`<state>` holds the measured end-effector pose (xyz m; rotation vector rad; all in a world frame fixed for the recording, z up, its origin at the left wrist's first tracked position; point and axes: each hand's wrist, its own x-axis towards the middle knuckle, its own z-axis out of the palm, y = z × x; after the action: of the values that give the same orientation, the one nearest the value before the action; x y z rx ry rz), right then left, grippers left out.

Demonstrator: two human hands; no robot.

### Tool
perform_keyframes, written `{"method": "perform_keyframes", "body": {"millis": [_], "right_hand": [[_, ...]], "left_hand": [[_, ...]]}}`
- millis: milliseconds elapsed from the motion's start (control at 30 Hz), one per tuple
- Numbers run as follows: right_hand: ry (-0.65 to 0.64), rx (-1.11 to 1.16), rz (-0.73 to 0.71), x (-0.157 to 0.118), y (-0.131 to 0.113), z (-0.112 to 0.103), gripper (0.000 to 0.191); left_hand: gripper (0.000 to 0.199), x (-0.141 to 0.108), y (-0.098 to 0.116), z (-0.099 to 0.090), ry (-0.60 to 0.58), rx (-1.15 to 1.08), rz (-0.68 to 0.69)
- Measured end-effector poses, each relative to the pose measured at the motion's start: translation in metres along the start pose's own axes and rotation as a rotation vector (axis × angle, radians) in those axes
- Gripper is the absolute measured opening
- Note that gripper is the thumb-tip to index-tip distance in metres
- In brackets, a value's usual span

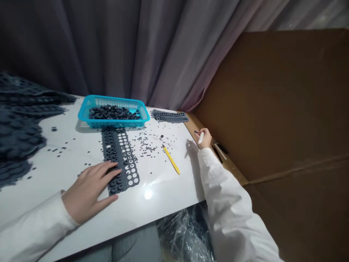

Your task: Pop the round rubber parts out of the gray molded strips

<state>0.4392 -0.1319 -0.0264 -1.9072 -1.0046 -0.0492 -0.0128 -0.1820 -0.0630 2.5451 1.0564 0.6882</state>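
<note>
A dark perforated sheet point(123, 178) lies on the white table, with ring-shaped pieces on its left side and open holes along its right. My left hand point(94, 185) rests on the sheet's lower left, fingers spread, holding nothing. Beyond the table's right edge, my right hand point(205, 138) is closed around a white pen-like tool point(201, 137). A yellow pen-like tool point(171, 159) lies between the sheet and my right arm. Behind the sheet stands a blue basket point(117, 124) containing many small dark pieces point(111, 112).
Dark textured sheets point(19, 131) are heaped at the left. Another perforated strip point(170, 116) lies at the back right. Small dark bits dot the table point(160, 193). A curtain point(114, 47) hangs behind, and a brown panel point(280, 102) stands at the right.
</note>
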Motion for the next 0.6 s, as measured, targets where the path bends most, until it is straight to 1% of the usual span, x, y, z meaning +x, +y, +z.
{"method": "perform_keyframes", "body": {"millis": [67,167,233,333,400,467,533,567,600], "right_hand": [[0.086,-0.085,0.019,0.025,0.028,-0.018,0.019],[0.158,-0.173,0.051,0.043,0.052,-0.035,0.017],[0.172,-0.199,0.064,0.049,0.061,-0.039,0.017],[0.157,-0.196,0.073,0.054,0.067,-0.036,0.019],[0.143,-0.181,0.078,0.057,0.066,-0.032,0.023],[0.135,-0.156,0.062,0.060,0.059,-0.026,0.025],[0.131,-0.116,-0.003,0.060,0.042,-0.018,0.025],[0.143,-0.078,-0.097,0.058,0.028,-0.012,0.024],[0.118,-0.045,-0.155,0.052,0.011,-0.006,0.026]], "left_hand": [[0.050,-0.005,-0.008,0.012,0.012,0.115,0.053],[0.047,-0.009,-0.014,0.022,0.012,0.143,0.107],[0.047,-0.009,-0.014,0.023,0.007,0.148,0.112],[0.047,-0.010,-0.008,0.017,-0.037,0.171,0.076],[0.049,-0.011,-0.003,0.012,-0.075,0.171,0.053],[0.054,-0.011,0.000,0.006,-0.083,0.142,0.041],[0.055,-0.008,-0.001,-0.001,-0.057,0.096,0.014],[0.052,-0.006,-0.003,-0.004,-0.034,0.077,-0.013],[0.049,-0.003,-0.005,-0.009,-0.009,0.064,-0.048]]}}
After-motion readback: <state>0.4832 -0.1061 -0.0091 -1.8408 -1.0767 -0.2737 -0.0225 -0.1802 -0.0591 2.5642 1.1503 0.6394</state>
